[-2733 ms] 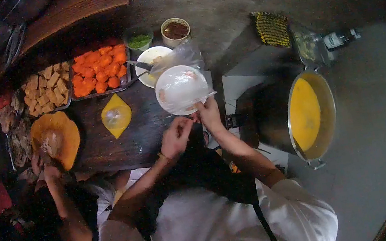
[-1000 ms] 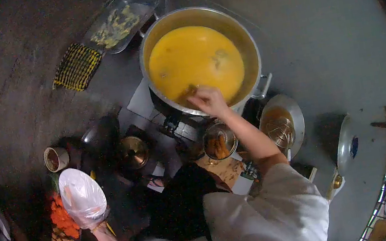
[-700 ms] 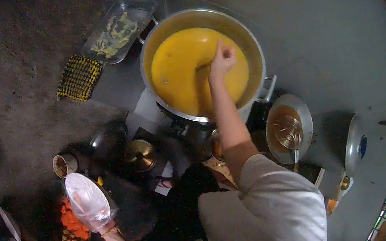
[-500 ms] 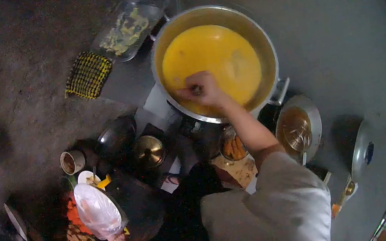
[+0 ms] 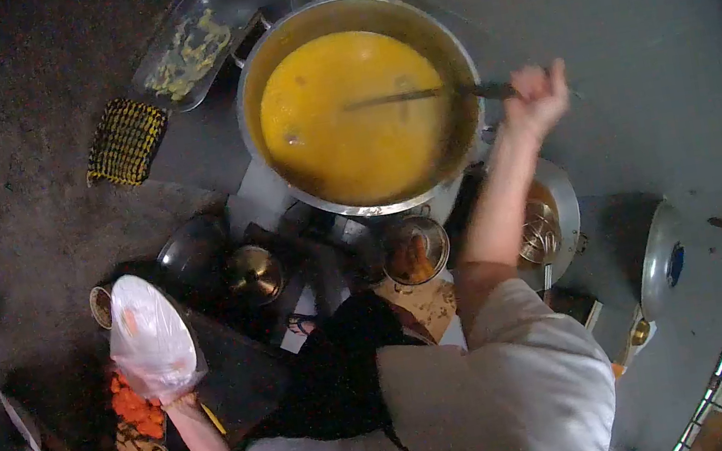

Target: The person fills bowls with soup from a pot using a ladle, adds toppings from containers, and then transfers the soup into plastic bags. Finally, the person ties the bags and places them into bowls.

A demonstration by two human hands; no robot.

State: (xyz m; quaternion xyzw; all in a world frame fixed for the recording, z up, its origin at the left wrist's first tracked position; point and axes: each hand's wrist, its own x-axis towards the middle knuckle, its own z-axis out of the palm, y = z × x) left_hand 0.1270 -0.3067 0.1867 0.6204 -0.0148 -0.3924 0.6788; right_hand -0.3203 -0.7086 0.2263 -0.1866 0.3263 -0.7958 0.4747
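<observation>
My right hand [image 5: 538, 96] is wrapped round the dark grip of a long-handled utensil [image 5: 416, 96] beyond the right rim of a large metal pot [image 5: 463, 159]. The handle slants across the pot, and its far end is hidden in the yellow liquid [image 5: 347, 134]. Low on the left, my left hand [image 5: 180, 400] grips the lower edge of a white plate [image 5: 149, 336] covered in clear plastic. The plate is tilted, and my fingers are mostly hidden behind it.
Left of the pot are a glass dish [image 5: 190, 50] with yellowish scraps and a black-yellow knitted potholder [image 5: 126, 141]. A pan [image 5: 563, 204] with a whisk [image 5: 540, 236] sits right of the pot. Nearer me are a small pot [image 5: 416, 250] and a golden lid [image 5: 254, 274].
My right hand has swung from over the pot's lower left to beyond its right rim, the utensil now lying slanted. The plate in my left hand has risen slightly; the whole view has shifted.
</observation>
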